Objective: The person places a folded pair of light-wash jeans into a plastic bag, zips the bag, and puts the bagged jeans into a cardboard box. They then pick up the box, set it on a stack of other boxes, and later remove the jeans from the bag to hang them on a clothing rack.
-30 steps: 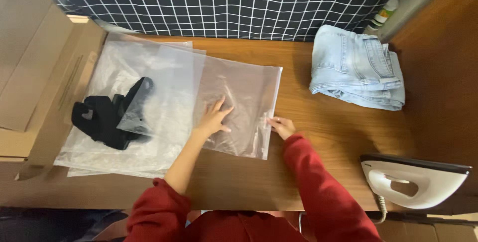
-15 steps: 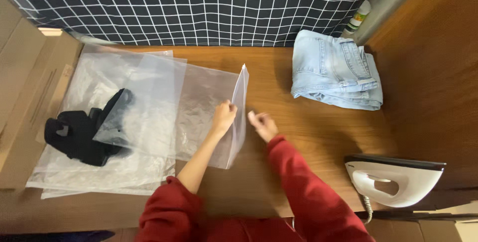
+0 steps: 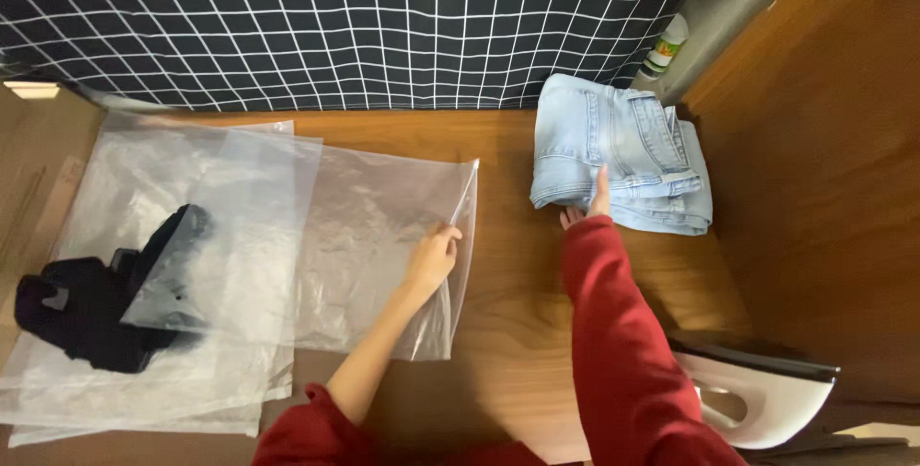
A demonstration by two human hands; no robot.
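The left hand is pinched shut on the open edge of a clear plastic zip bag, lifting that edge slightly off the wooden tabletop; the rest of the bag lies flat at the centre of the surface. The right hand is extended to the folded light-blue jeans, which lie at the right rear of the tabletop; the fingers rest against the near left edge of the fold, but whether they have closed on the denim cannot be told from this view. The 2 hands are well apart. To the left, a stack of larger clear plastic bags overlaps the zip bag, and a black garment lies partly beneath 1 sheet. A white clothes iron sits at the near right corner. A black cloth with a white grid hangs along the rear edge, and a small bottle stands in the corner beyond the jeans. Assessment: the bag appears thin, light, limp and slippery, best held by its stiffer zip edge as at present. The jeans appear soft, moderately heavy and prone to unfolding; a hold under the folded edge with support beneath the stack would be judged soundest.
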